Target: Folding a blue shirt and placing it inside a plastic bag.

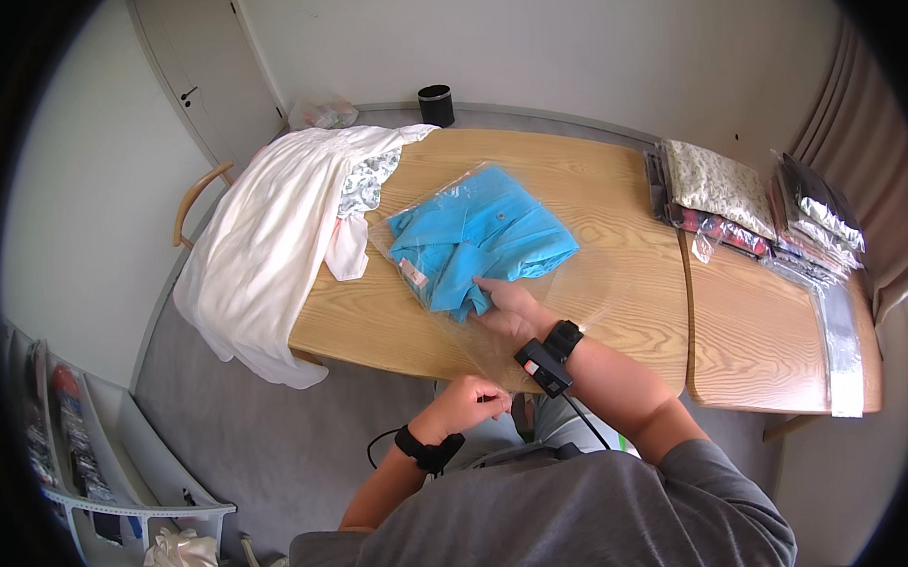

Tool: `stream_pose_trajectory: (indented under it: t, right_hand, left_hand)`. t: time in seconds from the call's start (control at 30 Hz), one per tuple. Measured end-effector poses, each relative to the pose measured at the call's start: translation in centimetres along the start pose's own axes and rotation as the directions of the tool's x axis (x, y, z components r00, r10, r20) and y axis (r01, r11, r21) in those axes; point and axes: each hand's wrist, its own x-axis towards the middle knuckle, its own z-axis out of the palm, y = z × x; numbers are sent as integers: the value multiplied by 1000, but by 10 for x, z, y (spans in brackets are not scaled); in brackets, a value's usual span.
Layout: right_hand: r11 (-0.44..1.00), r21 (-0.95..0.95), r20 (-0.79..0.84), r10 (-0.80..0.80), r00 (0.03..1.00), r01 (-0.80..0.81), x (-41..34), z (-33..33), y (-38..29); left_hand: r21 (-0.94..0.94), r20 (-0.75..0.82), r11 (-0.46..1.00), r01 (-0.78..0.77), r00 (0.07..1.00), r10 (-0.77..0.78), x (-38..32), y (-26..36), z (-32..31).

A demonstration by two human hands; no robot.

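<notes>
A folded blue garment [490, 230] with a button and a pale tag lies in a clear plastic bag [471, 350] on the wooden table [616, 195]. My right hand [511, 311] reaches into or over the bag's near part, its thumb on the garment's near edge and the fingers hidden beneath. Just off the table's front edge, my left hand [469, 407] pinches the bag's near rim between thumb and fingers. Both wrists wear black straps; a small black device sits at the right one.
White garments [272, 237] drape over the table's left end, beside a wooden chair [189, 206]. Bagged, folded clothes [721, 192] are stacked at the right, near flat plastic bags [842, 345]. A shelf rack [147, 512] stands lower left; a black bin [436, 106] is behind the table.
</notes>
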Motion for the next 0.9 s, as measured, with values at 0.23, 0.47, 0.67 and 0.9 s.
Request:
stream_pose_trajectory:
  t: [0.23, 0.47, 0.67, 0.9]
  right_hand:
    - [983, -161, -6, 87, 996, -87, 12, -2, -2]
    - [982, -156, 21, 109, 994, -104, -6, -4, -15]
    - [948, -283, -14, 149, 989, -147, 5, 8, -20]
    - [997, 78, 238, -18, 971, 0, -5, -17, -48]
  left_hand:
    - [-36, 34, 999, 9, 999, -7, -19, -4, -11]
    - [-45, 21, 997, 61, 998, -60, -27, -9, -14]
    - [14, 22, 1000, -17, 1000, 17, -21, -11, 0]
    - [7, 12, 999, -34, 999, 34, -25, -8, -3]
